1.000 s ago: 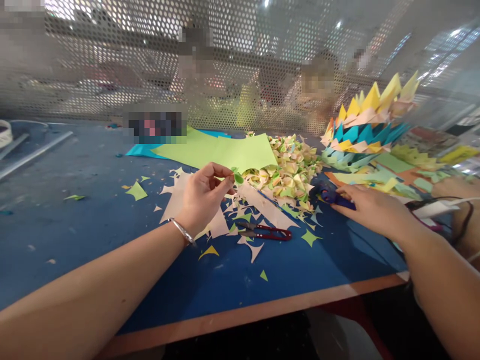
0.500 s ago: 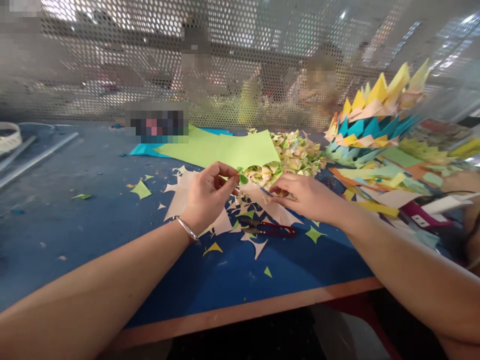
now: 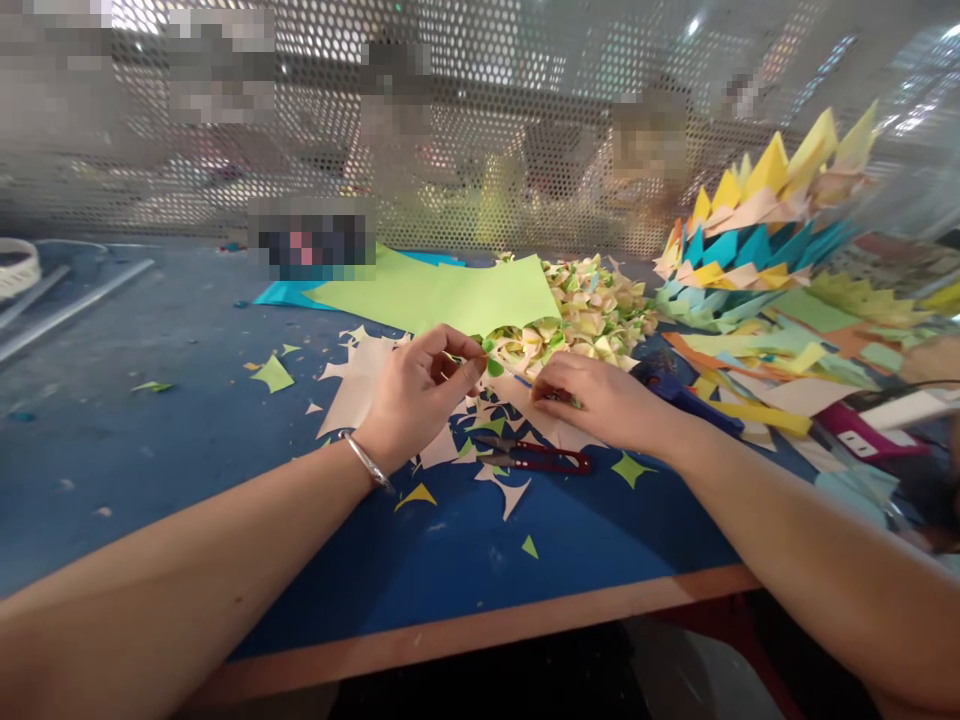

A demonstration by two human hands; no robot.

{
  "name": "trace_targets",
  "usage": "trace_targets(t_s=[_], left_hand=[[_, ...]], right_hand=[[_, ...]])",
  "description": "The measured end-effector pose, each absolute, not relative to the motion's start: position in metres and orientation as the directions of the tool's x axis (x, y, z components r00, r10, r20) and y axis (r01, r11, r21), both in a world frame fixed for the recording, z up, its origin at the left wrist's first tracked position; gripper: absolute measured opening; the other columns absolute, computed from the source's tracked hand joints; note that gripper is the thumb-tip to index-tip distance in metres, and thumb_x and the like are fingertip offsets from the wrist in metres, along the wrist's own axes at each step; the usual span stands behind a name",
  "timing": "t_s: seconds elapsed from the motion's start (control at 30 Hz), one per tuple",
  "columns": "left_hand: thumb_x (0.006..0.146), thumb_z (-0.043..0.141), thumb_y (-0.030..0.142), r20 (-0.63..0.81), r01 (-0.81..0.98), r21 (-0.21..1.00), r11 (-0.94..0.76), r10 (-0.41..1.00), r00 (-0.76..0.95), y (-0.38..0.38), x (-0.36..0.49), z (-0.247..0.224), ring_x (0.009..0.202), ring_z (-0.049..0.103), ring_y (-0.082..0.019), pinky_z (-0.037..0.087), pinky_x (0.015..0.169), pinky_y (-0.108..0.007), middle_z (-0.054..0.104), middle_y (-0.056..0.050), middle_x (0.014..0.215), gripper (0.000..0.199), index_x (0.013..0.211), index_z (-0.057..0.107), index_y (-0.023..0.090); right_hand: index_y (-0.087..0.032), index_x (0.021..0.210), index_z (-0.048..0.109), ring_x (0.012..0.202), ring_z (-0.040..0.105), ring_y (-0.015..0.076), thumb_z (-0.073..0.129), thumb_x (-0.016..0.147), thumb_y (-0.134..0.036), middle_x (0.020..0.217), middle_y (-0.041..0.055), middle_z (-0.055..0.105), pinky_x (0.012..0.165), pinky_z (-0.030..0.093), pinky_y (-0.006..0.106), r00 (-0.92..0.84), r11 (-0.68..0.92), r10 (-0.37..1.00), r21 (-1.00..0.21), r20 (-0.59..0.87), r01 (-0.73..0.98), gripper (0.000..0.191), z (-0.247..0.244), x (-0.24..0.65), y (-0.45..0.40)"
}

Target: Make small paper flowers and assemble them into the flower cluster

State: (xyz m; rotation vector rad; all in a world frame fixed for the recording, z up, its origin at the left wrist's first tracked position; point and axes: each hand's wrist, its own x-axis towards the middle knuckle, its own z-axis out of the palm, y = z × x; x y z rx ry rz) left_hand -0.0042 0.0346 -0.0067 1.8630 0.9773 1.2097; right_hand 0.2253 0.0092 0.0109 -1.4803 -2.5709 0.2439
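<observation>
My left hand, with a silver bangle at the wrist, pinches a small curled green paper piece between thumb and fingertips. To its right, my right hand has its fingers closed, and the tip of a thin blue stick shows at them; the rest is hidden. Beneath both hands lie pale pink paper sheets with cut-out edges and several scraps. A pair of red-handled thread snips lies just below them. Behind the hands is a pile of small folded pink and green paper pieces.
A light green sheet lies over blue paper at the back. Pointed paper rings are stacked in a tower at right, near paper strips. Behind my right forearm rests a dark blue object. A perforated metal screen borders the table.
My right hand's fingers have curled in more, and less of the blue stick shows. The green piece stays in my left fingertips. The dark blue object has come into view behind my right forearm.
</observation>
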Motion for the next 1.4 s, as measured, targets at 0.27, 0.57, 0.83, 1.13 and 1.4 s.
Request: trace_targets(t_s=[0.27,0.57,0.83,1.13,1.4], left_hand=[[0.083,0.062,0.027,0.374,0.187,0.875,-0.446,0.869,0.323,0.033,-0.002,-0.010,0.060,0.069,-0.013,0.050,0.050,-0.023,0.066,-0.002,0.070,0.009,0.083,0.059,0.018],[0.082,0.063,0.028,0.369,0.233,0.853,-0.467,0.856,0.361,0.029,0.000,-0.009,0.059,0.067,-0.014,0.052,0.052,-0.025,0.069,-0.002,0.065,0.009,0.083,0.062,0.019],[0.083,0.062,0.027,0.380,0.254,0.829,-0.499,0.834,0.400,0.024,0.004,-0.007,0.051,0.064,-0.012,0.050,0.048,-0.023,0.070,-0.001,0.063,0.009,0.082,0.064,0.019],[0.084,0.063,0.024,0.422,0.287,0.780,-0.556,0.806,0.414,0.025,0.003,-0.010,0.055,0.064,-0.011,0.051,0.050,-0.022,0.070,-0.001,0.067,0.007,0.084,0.067,0.019],[0.083,0.063,0.023,0.433,0.357,0.739,-0.571,0.809,0.398,0.022,0.005,-0.006,0.052,0.061,-0.010,0.047,0.047,-0.021,0.070,-0.001,0.064,0.008,0.082,0.068,0.017]], right_hand=[[-0.016,0.089,0.063,0.080,0.061,0.0169,0.053,0.095,-0.023,0.089,0.0070,0.065,0.067,0.046,0.029,-0.475,0.544,0.837,-0.317,0.271,0.777,0.013,0.006,0.228,0.005],[-0.017,0.084,0.064,0.064,0.060,0.0112,0.060,0.092,-0.023,0.078,0.0016,0.066,0.061,0.047,0.024,-0.382,0.646,0.719,-0.355,0.581,0.676,0.010,0.012,0.219,-0.005],[-0.016,0.087,0.064,0.065,0.062,0.0103,0.061,0.092,-0.023,0.079,0.0014,0.067,0.061,0.048,0.023,-0.369,0.673,0.688,-0.358,0.625,0.647,0.009,0.012,0.214,-0.008],[-0.017,0.085,0.064,0.064,0.060,0.0095,0.061,0.091,-0.019,0.076,0.0002,0.067,0.060,0.047,0.022,-0.379,0.679,0.665,-0.309,0.644,0.666,0.007,0.012,0.214,-0.008],[-0.017,0.085,0.065,0.062,0.058,0.0090,0.062,0.090,-0.019,0.075,0.0000,0.066,0.058,0.047,0.022,-0.394,0.692,0.657,-0.306,0.642,0.654,0.006,0.011,0.213,-0.008]])
